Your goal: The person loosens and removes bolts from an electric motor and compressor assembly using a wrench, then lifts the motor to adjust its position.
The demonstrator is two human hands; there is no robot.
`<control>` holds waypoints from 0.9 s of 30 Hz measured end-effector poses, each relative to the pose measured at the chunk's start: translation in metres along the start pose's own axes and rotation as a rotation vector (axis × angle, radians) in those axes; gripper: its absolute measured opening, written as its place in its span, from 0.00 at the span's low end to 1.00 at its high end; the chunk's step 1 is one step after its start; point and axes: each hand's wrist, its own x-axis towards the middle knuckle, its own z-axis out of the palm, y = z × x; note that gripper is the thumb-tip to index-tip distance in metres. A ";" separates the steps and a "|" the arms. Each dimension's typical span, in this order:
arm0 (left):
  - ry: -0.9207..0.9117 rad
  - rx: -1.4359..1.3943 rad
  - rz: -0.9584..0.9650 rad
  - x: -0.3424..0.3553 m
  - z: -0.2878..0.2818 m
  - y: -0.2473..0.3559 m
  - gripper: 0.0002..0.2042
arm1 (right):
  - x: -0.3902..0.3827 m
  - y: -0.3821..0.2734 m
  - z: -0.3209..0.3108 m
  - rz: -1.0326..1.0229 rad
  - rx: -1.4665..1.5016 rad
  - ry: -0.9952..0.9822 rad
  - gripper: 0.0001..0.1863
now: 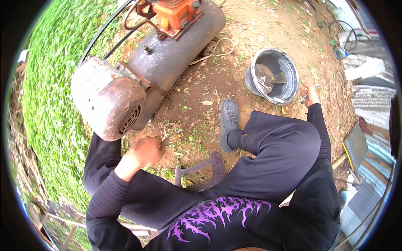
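My left hand (146, 151) is closed round a short, slim tool (171, 139), its thin end pointing right; its exact kind is unclear. This hand is just below the worn, rusty electric motor (102, 98) of an air compressor. The compressor's grey tank (167, 58) lies on its side, with an orange pump head (176, 16) on top. Out to the right, my right hand (310, 97) grips a small shiny metal piece (303, 99), too small to name, beside the rim of a black bucket (294, 71). Several metal tools (264, 80) lie inside the bucket.
Between my legs stands a dark plastic stool (217, 167). A black clog (229, 121) is on my foot. A pale cord (224, 42) trails on the dirt by the tank. Grass (50, 104) spreads left; corrugated sheets (370, 98) and scrap line the right.
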 end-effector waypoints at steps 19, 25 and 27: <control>0.114 0.027 0.038 -0.001 -0.016 -0.013 0.15 | -0.099 -0.216 -0.029 -0.249 0.476 0.175 0.12; 0.120 0.009 -0.045 -0.006 -0.019 -0.013 0.14 | -0.006 -0.158 -0.070 -0.393 0.678 0.540 0.16; 0.080 0.026 -0.021 -0.001 -0.021 -0.014 0.14 | 0.039 -0.144 -0.124 -0.471 0.773 0.327 0.16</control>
